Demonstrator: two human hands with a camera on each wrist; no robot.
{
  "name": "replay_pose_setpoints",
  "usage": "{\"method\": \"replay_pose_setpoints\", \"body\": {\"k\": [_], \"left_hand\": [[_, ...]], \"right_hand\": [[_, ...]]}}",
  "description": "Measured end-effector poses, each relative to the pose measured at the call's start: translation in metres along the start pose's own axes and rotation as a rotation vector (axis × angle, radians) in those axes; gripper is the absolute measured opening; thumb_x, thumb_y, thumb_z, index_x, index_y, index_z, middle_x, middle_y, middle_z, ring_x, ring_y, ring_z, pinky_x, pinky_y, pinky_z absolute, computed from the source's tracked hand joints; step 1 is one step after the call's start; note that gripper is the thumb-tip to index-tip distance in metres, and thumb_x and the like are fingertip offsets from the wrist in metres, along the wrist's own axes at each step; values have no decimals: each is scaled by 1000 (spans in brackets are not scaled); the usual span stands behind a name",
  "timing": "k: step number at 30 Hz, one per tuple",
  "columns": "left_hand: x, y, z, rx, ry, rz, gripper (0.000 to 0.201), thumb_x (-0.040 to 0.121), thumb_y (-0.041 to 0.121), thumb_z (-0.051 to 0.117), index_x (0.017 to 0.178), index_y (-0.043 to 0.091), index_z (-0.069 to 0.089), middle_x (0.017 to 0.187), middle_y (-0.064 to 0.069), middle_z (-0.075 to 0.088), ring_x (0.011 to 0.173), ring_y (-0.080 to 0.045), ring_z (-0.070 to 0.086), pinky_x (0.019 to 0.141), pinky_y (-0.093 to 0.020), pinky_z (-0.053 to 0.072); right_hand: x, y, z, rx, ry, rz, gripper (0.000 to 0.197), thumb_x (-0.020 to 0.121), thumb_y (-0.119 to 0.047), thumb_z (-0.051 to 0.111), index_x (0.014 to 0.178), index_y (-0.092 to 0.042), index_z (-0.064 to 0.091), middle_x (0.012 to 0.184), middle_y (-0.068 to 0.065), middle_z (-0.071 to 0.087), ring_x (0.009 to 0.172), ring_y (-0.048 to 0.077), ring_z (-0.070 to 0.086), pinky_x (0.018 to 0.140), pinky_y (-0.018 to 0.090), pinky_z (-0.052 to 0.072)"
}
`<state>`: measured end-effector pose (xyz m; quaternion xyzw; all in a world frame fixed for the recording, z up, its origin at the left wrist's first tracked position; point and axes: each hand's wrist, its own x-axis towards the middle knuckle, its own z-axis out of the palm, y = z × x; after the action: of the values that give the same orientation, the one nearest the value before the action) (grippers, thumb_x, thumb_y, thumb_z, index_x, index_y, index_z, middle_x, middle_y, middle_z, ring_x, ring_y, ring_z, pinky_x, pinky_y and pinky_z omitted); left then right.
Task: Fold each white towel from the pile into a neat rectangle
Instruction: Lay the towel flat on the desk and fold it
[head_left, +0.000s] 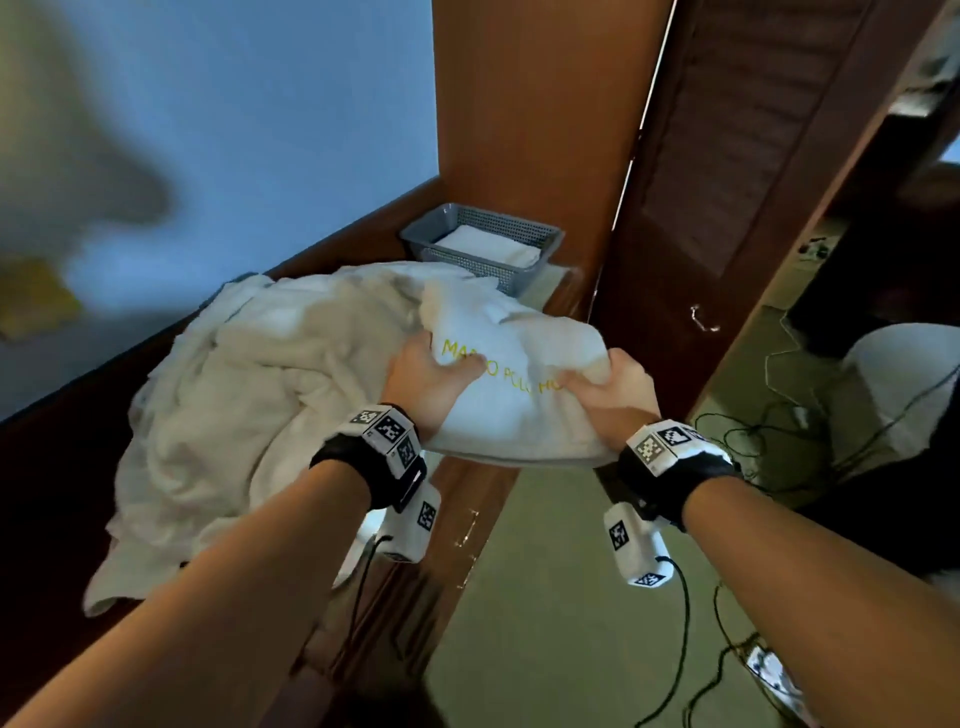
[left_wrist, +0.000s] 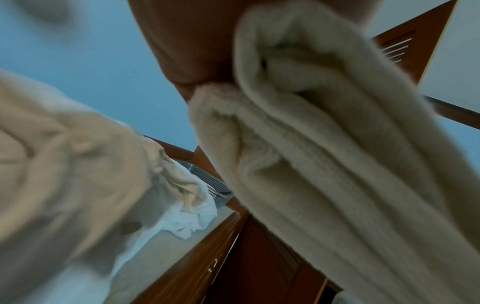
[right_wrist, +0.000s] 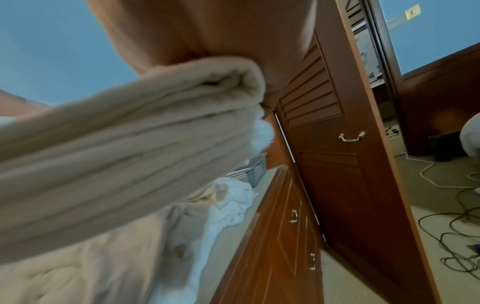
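Left hand (head_left: 434, 376) grips the left side of a folded white towel (head_left: 511, 395), thumb on top, fingers under. Right hand (head_left: 615, 387) clutches its right edge, fingers curled into the cloth. Towel is lifted over the front edge of a wooden counter (head_left: 470, 499), yellow lettering facing up; stacked layers show from below (left_wrist: 324, 164) (right_wrist: 124, 154). Pile of loose white towels (head_left: 249, 395) just left on the counter. Grey basket (head_left: 483, 244) behind holds folded white cloth. Louvered door (head_left: 753, 156) to the right, black cables (head_left: 769, 436) on the floor.

Pale blue wall (head_left: 270, 104) behind a wooden counter (head_left: 483, 499); louvred wooden door (head_left: 769, 156) beside it; beige floor (head_left: 561, 597) with black cables (head_left: 769, 441).
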<state>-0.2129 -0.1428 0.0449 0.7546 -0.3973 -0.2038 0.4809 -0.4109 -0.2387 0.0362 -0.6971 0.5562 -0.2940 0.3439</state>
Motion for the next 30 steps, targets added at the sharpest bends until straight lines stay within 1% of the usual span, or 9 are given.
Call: {"method": "replay_pose_setpoints", "body": {"k": [6, 9, 12, 14, 17, 20, 24, 27, 30], "left_hand": [[91, 13, 67, -7, -45, 16, 63, 58, 67, 64, 94, 17, 67, 94, 0, 73, 96, -23, 67, 87, -38, 54], [141, 13, 91, -37, -62, 19, 49, 63, 59, 65, 89, 17, 63, 92, -2, 70, 95, -24, 65, 81, -35, 50], [198, 12, 109, -52, -93, 34, 53, 65, 57, 62, 92, 12, 63, 88, -2, 68, 91, -25, 62, 71, -32, 40], [238, 9, 119, -57, -93, 29, 52, 65, 56, 61, 92, 11, 63, 88, -3, 67, 90, -28, 61, 70, -31, 37], [291, 9, 130, -68, -119, -5, 52, 64, 53, 62, 97, 12, 63, 98, -6, 69, 95, -28, 63, 76, -33, 45], [333, 8, 138, -84, -131, -31, 43, 79, 44, 73, 103, 10, 62, 105, -7, 69, 96, -27, 64, 84, -35, 51], [380, 1, 147, -78, -138, -60, 33, 85, 33, 73, 105, 9, 62, 105, -7, 69, 96, -26, 65, 83, -36, 53], [407, -2, 152, -121, -135, -103, 31, 84, 29, 73, 106, 10, 61, 106, -5, 69, 95, -23, 66, 78, -31, 53], [430, -4, 159, -124, -109, -102, 33, 81, 34, 74, 103, 12, 60, 103, -2, 67, 93, -21, 64, 76, -30, 48]], "right_hand": [[95, 23, -15, -41, 53, 40, 41, 79, -43, 76, 97, -11, 56, 97, 7, 65, 103, 33, 61, 75, 32, 43], [149, 29, -8, -54, 66, 56, 43, 79, -44, 76, 97, -10, 56, 99, 9, 67, 100, 33, 62, 75, 34, 46], [208, 28, 3, -75, 67, 66, 44, 79, -44, 75, 99, -9, 57, 101, 9, 67, 101, 32, 62, 77, 35, 47], [247, 23, 12, -93, 56, 81, 44, 80, -45, 74, 99, -9, 58, 100, 8, 67, 100, 32, 62, 79, 36, 49], [302, 14, 23, -123, 29, 88, 39, 80, -45, 73, 98, -14, 57, 98, 5, 66, 95, 29, 63, 75, 34, 47], [353, 2, 32, -192, 3, 63, 41, 80, -46, 72, 104, -16, 58, 97, 2, 64, 92, 27, 62, 73, 31, 44], [418, -15, 45, -334, -48, 4, 43, 83, -44, 70, 109, -14, 55, 104, 11, 64, 92, 31, 60, 73, 31, 41], [466, -23, 59, -398, -85, -57, 46, 83, -44, 70, 112, -12, 55, 109, 16, 64, 99, 36, 61, 73, 33, 42], [510, -28, 74, -424, -121, -103, 47, 84, -42, 71, 115, -10, 55, 111, 19, 62, 102, 37, 60, 75, 34, 43]]}}
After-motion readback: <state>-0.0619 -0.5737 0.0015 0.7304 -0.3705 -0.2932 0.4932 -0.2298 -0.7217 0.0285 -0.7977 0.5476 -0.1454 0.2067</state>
